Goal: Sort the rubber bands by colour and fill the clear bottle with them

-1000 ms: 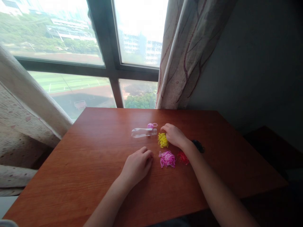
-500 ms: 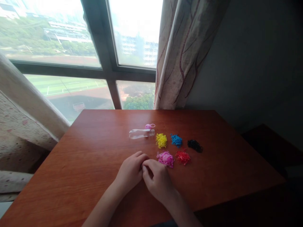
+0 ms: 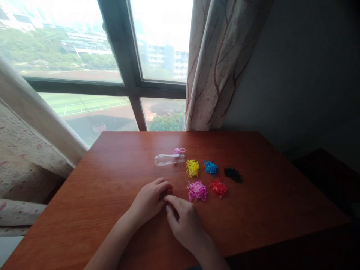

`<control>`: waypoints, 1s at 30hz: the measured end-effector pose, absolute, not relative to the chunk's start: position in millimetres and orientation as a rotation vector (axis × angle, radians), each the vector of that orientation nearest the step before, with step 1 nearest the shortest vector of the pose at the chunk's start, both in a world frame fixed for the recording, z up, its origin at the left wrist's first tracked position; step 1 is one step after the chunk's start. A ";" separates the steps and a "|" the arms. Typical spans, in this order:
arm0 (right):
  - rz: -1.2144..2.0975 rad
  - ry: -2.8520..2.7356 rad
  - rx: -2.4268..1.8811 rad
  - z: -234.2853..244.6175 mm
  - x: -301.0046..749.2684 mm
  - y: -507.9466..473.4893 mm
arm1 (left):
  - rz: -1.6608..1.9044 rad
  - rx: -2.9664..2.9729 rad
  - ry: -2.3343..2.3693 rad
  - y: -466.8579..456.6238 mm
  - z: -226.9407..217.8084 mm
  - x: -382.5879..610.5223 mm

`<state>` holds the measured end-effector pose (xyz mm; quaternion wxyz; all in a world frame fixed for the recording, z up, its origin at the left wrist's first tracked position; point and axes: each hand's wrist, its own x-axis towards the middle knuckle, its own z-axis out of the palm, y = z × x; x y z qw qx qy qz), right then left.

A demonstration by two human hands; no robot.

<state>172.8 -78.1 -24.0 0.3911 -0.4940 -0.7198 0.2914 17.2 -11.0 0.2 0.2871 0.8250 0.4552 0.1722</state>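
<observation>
My left hand (image 3: 153,198) and my right hand (image 3: 184,217) meet above the table near its middle. The fingers of both are curled in a pinch, tips touching or nearly so; whatever lies between them is hidden. Just right of the hands is a pile of small pink loops (image 3: 197,191), with red loops (image 3: 218,189) beside it. Behind these lie piles of yellow loops (image 3: 192,168), blue loops (image 3: 210,168) and black loops (image 3: 233,174). A clear bottle (image 3: 168,160) rests on its side, its neck pointing right, beside a pink cap with a ring (image 3: 177,151).
The brown wooden table (image 3: 92,187) reaches back to a window (image 3: 132,88). Patterned curtains hang at the left (image 3: 30,142) and right (image 3: 216,63) of the glass. A dark wall (image 3: 295,75) stands on the right.
Both hands have shifted slightly left and the right hand a little down, coming clear of the pink pile. The fingers stay curled together. The whole view has tilted slightly.
</observation>
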 end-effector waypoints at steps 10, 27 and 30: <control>0.689 -1.863 -1.275 -25.1 172.4 -78.6 | 0.679 2.625 1.459 33.5 22.7 22.7; 0.695 -1.885 -1.277 -26.7 171.2 -78.5 | 0.316 2.687 1.566 55.8 13.3 45.2; 0.684 -1.882 -1.275 -27.4 171.1 -78.5 | 0.306 2.676 1.558 53.5 10.0 42.8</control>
